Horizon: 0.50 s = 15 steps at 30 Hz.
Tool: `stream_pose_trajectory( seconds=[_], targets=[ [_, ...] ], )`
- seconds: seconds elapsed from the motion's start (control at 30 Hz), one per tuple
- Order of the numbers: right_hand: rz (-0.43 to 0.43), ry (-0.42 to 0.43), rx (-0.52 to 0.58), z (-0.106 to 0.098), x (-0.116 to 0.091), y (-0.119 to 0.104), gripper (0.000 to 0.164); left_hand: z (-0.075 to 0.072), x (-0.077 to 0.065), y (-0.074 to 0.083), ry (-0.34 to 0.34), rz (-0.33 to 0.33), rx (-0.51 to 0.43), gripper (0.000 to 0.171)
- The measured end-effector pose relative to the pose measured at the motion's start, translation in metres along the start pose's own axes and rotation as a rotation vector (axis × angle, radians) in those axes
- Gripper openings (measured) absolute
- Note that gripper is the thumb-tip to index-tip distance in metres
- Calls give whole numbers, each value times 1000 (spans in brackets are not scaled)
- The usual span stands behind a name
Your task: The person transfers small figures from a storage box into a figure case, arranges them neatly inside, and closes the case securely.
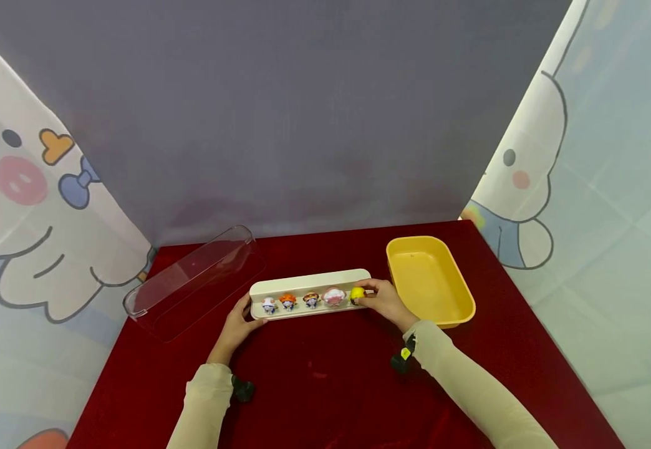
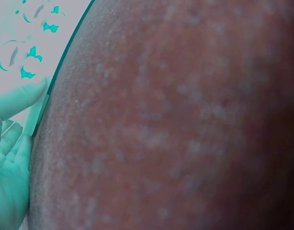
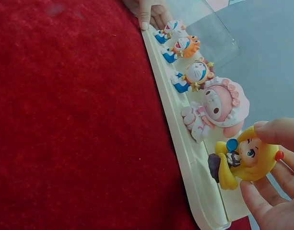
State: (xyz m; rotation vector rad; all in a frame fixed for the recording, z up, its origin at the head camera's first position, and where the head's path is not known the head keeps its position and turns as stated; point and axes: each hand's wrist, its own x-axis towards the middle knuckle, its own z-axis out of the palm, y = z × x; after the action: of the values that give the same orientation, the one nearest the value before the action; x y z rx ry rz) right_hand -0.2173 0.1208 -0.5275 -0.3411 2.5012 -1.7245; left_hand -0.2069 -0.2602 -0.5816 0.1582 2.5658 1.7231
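Note:
A long white display stand (image 1: 303,284) lies in front of me in the head view. My left hand (image 1: 234,328) grips its left end, thumb at the front corner and fingers round behind. At the opposite end my right hand (image 1: 387,304) pinches a yellow-haired figurine (image 3: 254,158) between thumb and fingers, over the stand. Beside that figurine sits a pink-and-white figurine (image 3: 218,105) in a frilled bonnet. Three small blue-and-white cat figurines follow toward the left hand, one with an orange mane (image 3: 187,46). The left wrist view shows the left thumb (image 2: 22,98) against the stand's edge.
A clear plastic cover (image 1: 191,274) lies at the back left of the red cloth (image 1: 308,380). To the right stands a yellow tray (image 1: 429,284), close to my right hand. A grey wall rises behind the table, with cartoon-printed curtains on both sides.

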Motion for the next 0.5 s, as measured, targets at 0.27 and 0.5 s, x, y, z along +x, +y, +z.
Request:
stream_pose_trajectory(
  seconds=[0.27,0.5],
  targets=[
    [33,4,9,3,3,4,33,0,-10,27,-17,6,-3,85],
    [30,16,-11,6,4,7,33,1,-14,39,-9,-8,8,83]
  ],
)
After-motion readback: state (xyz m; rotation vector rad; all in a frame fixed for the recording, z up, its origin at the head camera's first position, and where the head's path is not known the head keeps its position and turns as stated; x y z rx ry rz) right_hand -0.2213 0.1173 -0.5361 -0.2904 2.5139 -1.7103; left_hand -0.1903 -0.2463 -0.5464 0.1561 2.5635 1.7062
